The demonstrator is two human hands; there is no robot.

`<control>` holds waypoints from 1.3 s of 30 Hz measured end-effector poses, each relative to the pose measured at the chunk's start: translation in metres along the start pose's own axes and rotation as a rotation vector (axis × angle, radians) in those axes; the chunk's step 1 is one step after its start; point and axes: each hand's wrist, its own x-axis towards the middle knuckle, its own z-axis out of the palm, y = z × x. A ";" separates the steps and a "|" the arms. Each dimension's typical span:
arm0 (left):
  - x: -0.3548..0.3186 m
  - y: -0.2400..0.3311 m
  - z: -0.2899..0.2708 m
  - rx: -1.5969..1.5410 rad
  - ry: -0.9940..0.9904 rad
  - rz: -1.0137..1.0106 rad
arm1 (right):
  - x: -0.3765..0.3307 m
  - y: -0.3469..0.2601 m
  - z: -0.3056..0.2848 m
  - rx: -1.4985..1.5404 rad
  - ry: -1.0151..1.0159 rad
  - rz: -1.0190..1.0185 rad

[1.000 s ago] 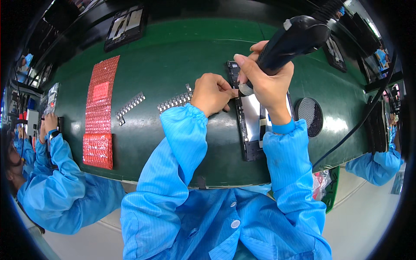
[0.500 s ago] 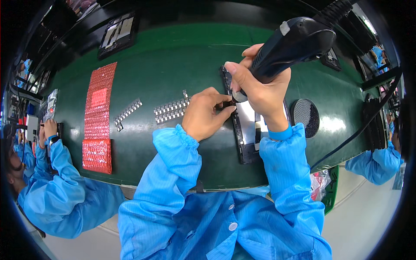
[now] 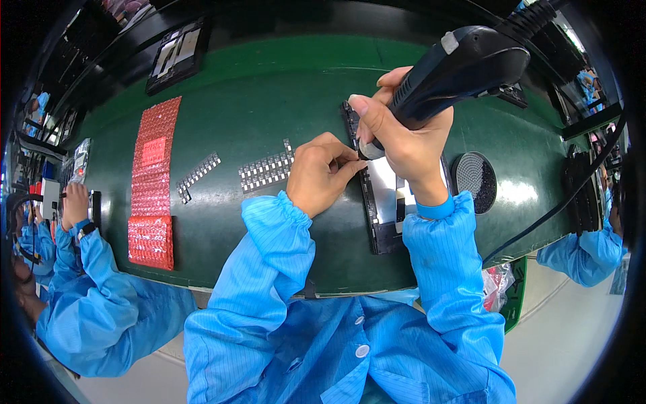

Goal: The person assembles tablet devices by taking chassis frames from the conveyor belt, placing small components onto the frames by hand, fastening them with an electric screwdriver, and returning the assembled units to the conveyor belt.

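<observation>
My right hand (image 3: pixel 410 145) is wrapped round a black corded power tool (image 3: pixel 464 71), which slants down to the left. Its grey tip (image 3: pixel 370 149) reaches the left edge of a flat black frame (image 3: pixel 382 239) with a silvery panel (image 3: pixel 383 192) inside. Thumb and fingers of my left hand (image 3: pixel 319 172) are pinched together at that same edge, just beside the tip. Whatever they hold is too small or hidden to make out. My right hand and forearm cover part of the frame.
Strips of small black-and-white parts (image 3: pixel 266 174) lie left of my left hand, with another strip (image 3: pixel 198 176) beyond. Red bubble wrap (image 3: pixel 153 182) lies farther left. A round dish (image 3: pixel 475 175) and a black cable (image 3: pixel 538 225) are on the right. A co-worker (image 3: pixel 101 303) sits at left.
My left fingers have drawn closer together at the frame's edge; the dark bit that showed between them is hidden now. The tool has shifted very slightly. The co-worker at left has moved a little.
</observation>
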 end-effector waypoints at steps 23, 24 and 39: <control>0.026 -0.004 -0.001 -0.200 -0.141 -0.496 | 0.003 0.015 -0.005 -0.089 -0.018 0.080; 0.025 -0.004 -0.002 -0.207 -0.139 -0.498 | 0.004 0.017 -0.006 -0.088 -0.020 0.081; 0.026 -0.008 -0.012 -0.219 -0.217 -0.456 | -0.003 0.019 0.002 -0.128 -0.054 0.041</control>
